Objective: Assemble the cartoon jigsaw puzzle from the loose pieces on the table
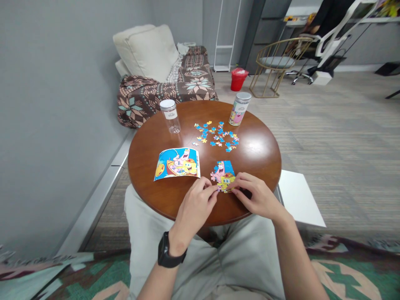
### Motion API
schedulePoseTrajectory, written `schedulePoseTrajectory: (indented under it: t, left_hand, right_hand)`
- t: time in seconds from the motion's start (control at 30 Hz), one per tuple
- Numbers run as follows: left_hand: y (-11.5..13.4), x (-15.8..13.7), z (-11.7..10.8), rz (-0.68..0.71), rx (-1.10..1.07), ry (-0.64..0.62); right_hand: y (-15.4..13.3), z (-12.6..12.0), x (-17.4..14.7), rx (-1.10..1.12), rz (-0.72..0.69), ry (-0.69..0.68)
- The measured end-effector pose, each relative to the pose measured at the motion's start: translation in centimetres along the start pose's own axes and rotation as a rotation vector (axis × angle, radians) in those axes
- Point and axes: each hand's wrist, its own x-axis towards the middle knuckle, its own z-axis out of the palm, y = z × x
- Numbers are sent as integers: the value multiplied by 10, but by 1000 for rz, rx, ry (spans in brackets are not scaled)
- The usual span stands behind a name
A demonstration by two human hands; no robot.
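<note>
A partly joined jigsaw puzzle [225,170] with pink and yellow cartoon figures lies near the front of the round wooden table [150,191]. At its lower left corner, my left hand [197,200] pinches a small puzzle piece [219,188] between thumb and forefinger. My right hand [254,193] rests at the lower right edge of the puzzle, fingers spread and fingertips touching it. Left of the puzzle is a slightly curled picture sheet [178,163] showing the same figures in a boat. Loose puzzle pieces [220,135] are scattered beyond.
A clear jar [171,116] with a silver lid stands at the back left of the table, and a labelled jar [240,109] at the back right. Beyond are a covered sofa [196,79], a red bin [238,79] and a gold-framed chair [275,62]. Another person sits farther off.
</note>
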Motion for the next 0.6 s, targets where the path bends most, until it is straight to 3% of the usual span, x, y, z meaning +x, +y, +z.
schedulePoseTrajectory:
  t: [0.6]
  left_hand:
    - [0, 0, 0, 11, 11, -6]
  right_hand:
    - [1, 0, -1, -9, -47, -11]
